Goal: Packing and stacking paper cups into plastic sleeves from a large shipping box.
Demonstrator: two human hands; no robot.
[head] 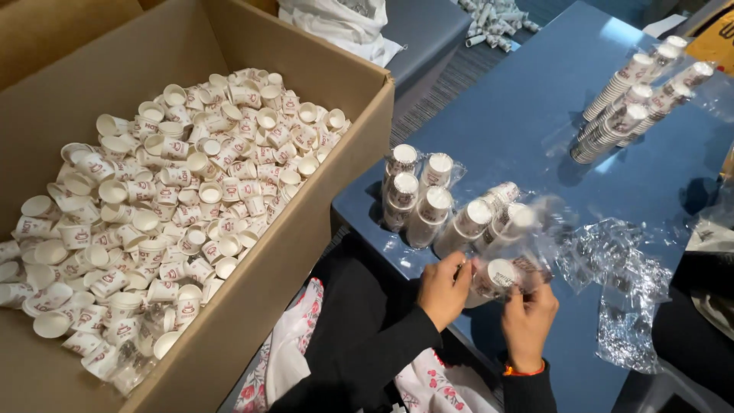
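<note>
Left hand (443,289) and right hand (529,315) both pinched shut on clear plastic sleeve (527,256) around stack of paper cups (497,275), over near edge of blue table (527,115), cardboard box (306,229) of loose cups (168,206) left.

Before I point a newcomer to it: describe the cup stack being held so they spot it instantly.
On the blue table, find the wrapped stacks of paper cups lying along its near edge. The cup stack nearest the person is the one inside loose clear plastic, gripped between the left hand and right hand.
</note>
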